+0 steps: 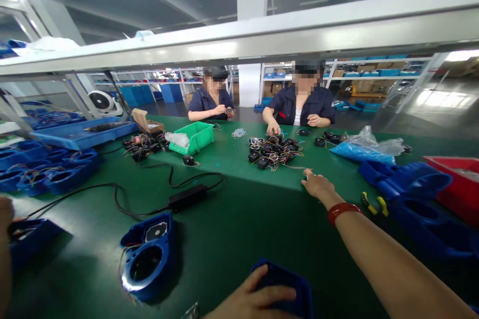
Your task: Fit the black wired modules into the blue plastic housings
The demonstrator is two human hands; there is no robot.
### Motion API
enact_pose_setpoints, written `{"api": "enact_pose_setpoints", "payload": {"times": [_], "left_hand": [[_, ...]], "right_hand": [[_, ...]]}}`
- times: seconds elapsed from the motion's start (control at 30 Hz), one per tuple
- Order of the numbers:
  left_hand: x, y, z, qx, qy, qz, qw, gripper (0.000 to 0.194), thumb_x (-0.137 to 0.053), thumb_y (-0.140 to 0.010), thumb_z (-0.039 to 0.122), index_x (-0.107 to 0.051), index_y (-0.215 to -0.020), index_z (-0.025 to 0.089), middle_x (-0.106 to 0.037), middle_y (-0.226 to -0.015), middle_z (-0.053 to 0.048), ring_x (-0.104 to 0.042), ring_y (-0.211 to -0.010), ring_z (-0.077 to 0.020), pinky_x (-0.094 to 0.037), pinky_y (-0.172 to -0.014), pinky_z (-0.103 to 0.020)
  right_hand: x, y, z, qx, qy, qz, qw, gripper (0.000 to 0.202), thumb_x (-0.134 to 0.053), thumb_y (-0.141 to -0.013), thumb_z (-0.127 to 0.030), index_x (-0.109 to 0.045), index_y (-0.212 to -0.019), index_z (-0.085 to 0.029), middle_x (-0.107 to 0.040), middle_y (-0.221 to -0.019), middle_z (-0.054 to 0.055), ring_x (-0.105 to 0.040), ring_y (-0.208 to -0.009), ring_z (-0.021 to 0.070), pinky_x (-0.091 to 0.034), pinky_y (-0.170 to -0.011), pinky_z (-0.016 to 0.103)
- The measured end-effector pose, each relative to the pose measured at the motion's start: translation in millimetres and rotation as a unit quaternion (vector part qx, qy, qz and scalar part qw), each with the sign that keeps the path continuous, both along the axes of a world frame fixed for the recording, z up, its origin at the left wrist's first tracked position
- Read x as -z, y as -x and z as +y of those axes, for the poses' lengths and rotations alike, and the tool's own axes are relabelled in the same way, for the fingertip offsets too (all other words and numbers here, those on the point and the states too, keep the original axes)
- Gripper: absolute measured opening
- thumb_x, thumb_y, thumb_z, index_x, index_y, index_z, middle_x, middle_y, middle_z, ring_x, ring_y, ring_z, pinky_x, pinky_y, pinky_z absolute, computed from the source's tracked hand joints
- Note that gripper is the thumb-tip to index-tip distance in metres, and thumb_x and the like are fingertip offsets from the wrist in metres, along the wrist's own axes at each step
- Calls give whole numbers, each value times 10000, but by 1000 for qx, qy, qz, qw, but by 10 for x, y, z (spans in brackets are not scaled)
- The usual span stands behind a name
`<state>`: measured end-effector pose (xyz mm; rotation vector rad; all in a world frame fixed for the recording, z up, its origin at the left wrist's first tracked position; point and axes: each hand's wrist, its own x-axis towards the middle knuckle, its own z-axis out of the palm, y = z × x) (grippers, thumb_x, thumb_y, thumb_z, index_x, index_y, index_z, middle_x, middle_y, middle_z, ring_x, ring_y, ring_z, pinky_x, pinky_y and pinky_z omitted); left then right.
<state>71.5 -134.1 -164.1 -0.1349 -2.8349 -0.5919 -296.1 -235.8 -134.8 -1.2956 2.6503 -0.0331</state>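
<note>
At the bottom centre, my left hand point(258, 299) grips a dark blue plastic housing point(303, 294), with its fingers spread over the top; part of the housing is cut off by the frame. My right hand point(318, 187), below a red bracelet, reaches far across the table. Its fingertips are drawn together at the end of a thin wire point(297, 167). That wire trails from a pile of small black motors with coloured leads point(267, 152). To the left of my left hand lies another blue housing point(144, 259), with a motor fitted and wires hanging out.
Blue housings point(419, 204), yellow-handled pliers point(368, 204) and a red bin point(449, 184) stand right. A black power adapter point(187, 197) with cable and a green bin point(202, 137) lie left. Two co-workers sit opposite; another person's hand point(4, 214) shows at the left edge.
</note>
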Motion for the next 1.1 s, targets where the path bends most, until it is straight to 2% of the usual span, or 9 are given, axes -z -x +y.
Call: {"api": "enact_pose_setpoints", "payload": {"times": [0.1, 0.27, 0.4, 0.5, 0.57, 0.7, 0.83, 0.97, 1.1], "left_hand": [[-215, 87, -57, 4, -40, 41, 998, 323, -499, -952, 336, -504, -1274, 317, -515, -1376, 30, -320, -1377, -204, -73, -1183, -470], [-420, 272, -98, -240, -180, 159, 940, 533, -585, -858, 353, -415, -1346, 225, -421, -1421, -107, -353, -1343, -259, -265, -1127, -476], [-476, 605, -275, -363, -199, 106, 904, 716, -665, -775, 285, -349, -1390, 98, -495, -1306, -184, -446, -1242, -304, -339, -1069, -489], [-537, 792, -370, -358, -212, 92, 905, 767, -674, -764, 274, -309, -1406, 68, -592, -1116, -153, -569, -1055, -288, -439, -953, -465], [-621, 814, -369, -341, -223, 97, 908, 668, -582, -834, 237, -286, -1419, 105, -630, -999, -90, -619, -909, -224, -497, -841, -375], [-879, 570, -224, -302, -231, 103, 919, 337, -374, -947, 191, -507, -1257, 172, -661, -925, -44, -629, -815, -158, -479, -736, -253], [-1005, 119, 41, -297, -129, 22, 946, 254, -403, -964, 271, -639, -912, 192, -645, -728, -8, -597, -638, -140, -405, -592, -224], [-850, -173, 286, -269, -18, -16, 963, 280, -388, -961, 244, -577, -764, 182, -583, -640, 9, -531, -548, -117, -373, -535, -216], [-632, -221, 371, -222, 42, 39, 973, 181, -426, -932, 199, -580, -839, 177, -634, -1057, -57, -590, -963, -196, -460, -865, -349]], "right_hand": [[96, -220, 264, -87, 24, -18, 996, 299, -488, -945, -269, -496, -1231, -182, -537, -1201, 94, -561, -1032, 230, -498, -849, 426], [164, -661, 874, -239, 75, -48, 967, 331, -435, -857, -22, -582, -1081, -216, -473, -1307, 98, -483, -1198, 247, -425, -979, 420], [-25, -982, 1230, -334, 130, -68, 931, 347, -475, -804, -17, -564, -1067, -225, -512, -1285, 83, -464, -1239, 239, -384, -1043, 429], [-301, -1160, 1370, -381, 183, -76, 903, 317, -459, -823, -51, -517, -1085, -220, -533, -1265, 88, -434, -1269, 226, -368, -1064, 440], [-489, -1257, 1438, -397, 213, -77, 890, 293, -447, -841, -75, -491, -1090, -222, -512, -1293, 98, -423, -1279, 222, -366, -1066, 445], [-694, -1418, 1598, -408, 286, -103, 861, 409, -477, -841, -109, -407, -1223, -237, -488, -1308, 100, -474, -1224, 227, -399, -1041, 447], [-566, -1550, 1809, -381, 314, -180, 851, 417, -559, -814, -147, -417, -1196, -238, -531, -1197, 84, -552, -1096, 223, -470, -952, 413], [-285, -1645, 1970, -393, 300, -256, 831, 321, -570, -853, -192, -461, -1150, -246, -529, -1225, 78, -519, -1148, 210, -434, -994, 395], [-124, -1656, 2032, -382, 255, -279, 843, 194, -518, -907, -234, -531, -1101, -242, -512, -1275, 90, -505, -1182, 205, -431, -1002, 385]]}}
